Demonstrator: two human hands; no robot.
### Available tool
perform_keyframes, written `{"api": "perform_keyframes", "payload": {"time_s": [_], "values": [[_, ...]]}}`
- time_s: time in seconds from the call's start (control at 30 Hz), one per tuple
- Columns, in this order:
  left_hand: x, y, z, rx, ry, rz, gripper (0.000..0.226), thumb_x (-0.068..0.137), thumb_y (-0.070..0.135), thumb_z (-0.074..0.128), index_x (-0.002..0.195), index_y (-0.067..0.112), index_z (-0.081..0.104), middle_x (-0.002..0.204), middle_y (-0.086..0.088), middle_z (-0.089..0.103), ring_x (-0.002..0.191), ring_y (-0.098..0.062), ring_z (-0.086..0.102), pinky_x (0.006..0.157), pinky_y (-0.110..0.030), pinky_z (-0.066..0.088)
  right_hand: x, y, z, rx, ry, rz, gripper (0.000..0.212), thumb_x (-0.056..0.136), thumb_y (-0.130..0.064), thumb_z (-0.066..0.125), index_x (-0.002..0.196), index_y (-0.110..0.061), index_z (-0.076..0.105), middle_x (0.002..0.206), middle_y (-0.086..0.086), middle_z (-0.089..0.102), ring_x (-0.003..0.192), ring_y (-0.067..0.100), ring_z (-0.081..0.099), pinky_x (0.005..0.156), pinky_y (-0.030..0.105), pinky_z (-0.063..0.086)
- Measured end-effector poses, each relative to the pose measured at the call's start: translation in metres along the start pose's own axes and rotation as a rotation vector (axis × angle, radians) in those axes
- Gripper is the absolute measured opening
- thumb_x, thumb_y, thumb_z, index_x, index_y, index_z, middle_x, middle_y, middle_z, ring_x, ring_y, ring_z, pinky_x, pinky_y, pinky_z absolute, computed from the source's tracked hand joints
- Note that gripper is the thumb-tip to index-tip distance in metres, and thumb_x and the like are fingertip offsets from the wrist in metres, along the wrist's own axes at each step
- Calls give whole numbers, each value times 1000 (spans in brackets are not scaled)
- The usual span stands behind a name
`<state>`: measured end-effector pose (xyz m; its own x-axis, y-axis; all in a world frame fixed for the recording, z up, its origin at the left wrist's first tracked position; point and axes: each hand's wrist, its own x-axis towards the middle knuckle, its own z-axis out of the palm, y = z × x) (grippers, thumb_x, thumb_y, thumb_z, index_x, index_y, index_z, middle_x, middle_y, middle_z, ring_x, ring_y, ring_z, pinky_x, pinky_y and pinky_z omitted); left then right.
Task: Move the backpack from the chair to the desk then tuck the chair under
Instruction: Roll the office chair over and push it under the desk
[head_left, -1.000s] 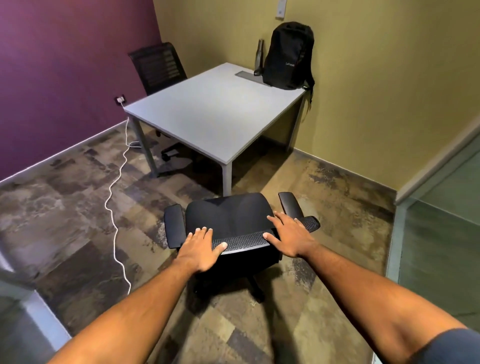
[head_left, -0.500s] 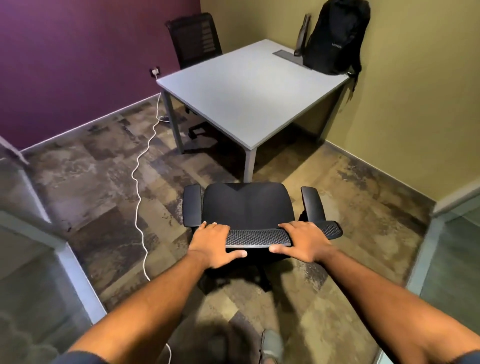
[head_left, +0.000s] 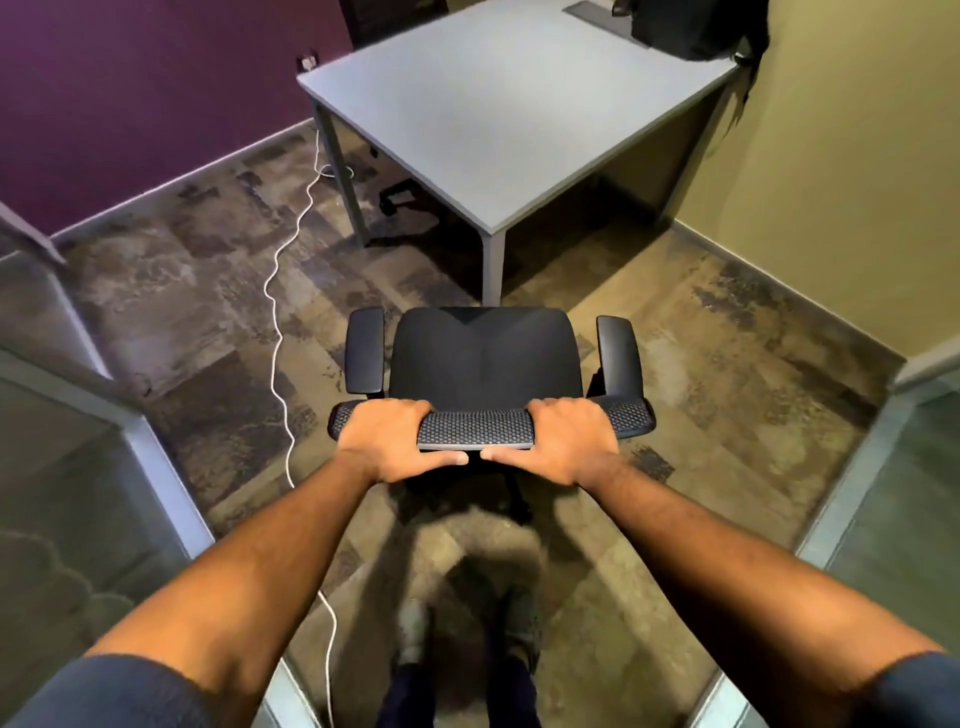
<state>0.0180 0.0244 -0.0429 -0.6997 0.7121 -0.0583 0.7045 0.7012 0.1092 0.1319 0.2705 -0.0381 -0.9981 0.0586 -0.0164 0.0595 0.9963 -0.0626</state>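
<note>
My left hand (head_left: 390, 441) and right hand (head_left: 561, 441) are both clamped on the mesh top edge of the black office chair w/ armrests (head_left: 485, 358), fingers over the front, thumbs under, almost touching each other. The seat is bare and faces the near corner of the grey rectangular desk (head_left: 498, 104); the chair stands just before that corner leg, not under the top. The black fabric backpack (head_left: 691, 28) sits on the desk's far right corner, by the yellow wall, partly cut off. A white cable (head_left: 280, 322) runs over the carpet, left of the chair.
</note>
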Motion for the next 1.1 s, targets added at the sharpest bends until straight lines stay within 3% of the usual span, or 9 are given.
{"api": "perform_keyframes", "payload": {"time_s": [0.17,0.23,0.47,0.6,1.1], "values": [[-18,13,5,0,-47,-65,103,60,110,19,100,28,65,102,3,76,93,-25,72,77,-39,57,-12,-6,9,20,-49,-3,107,62,-114,18,84,-21,65,83,0,71,76,25,70,69,41,55],[-32,29,-16,40,-11,39,98,62,109,24,99,27,64,102,3,76,93,-25,73,74,-38,54,-46,-12,-13,3,21,57,105,61,-114,20,83,-21,64,82,0,71,76,25,70,69,41,54],[-71,38,7,13,8,39,95,63,110,21,94,30,60,100,4,75,91,-22,73,73,-38,52,-83,-28,2,64,3,75,98,60,-114,26,79,-24,59,80,0,71,75,25,69,69,41,51],[-97,27,6,26,-20,93,102,62,111,19,105,31,65,106,6,75,97,-21,72,78,-37,54,-114,-63,3,63,-5,157,103,61,-114,24,86,-23,64,88,0,73,81,24,70,74,41,52],[-147,14,-3,62,-78,355,105,58,114,22,99,29,68,98,5,75,91,-23,73,76,-41,54,-203,-157,9,40,78,433,96,66,-112,26,77,-24,62,75,-1,71,67,24,69,60,38,48]]}}
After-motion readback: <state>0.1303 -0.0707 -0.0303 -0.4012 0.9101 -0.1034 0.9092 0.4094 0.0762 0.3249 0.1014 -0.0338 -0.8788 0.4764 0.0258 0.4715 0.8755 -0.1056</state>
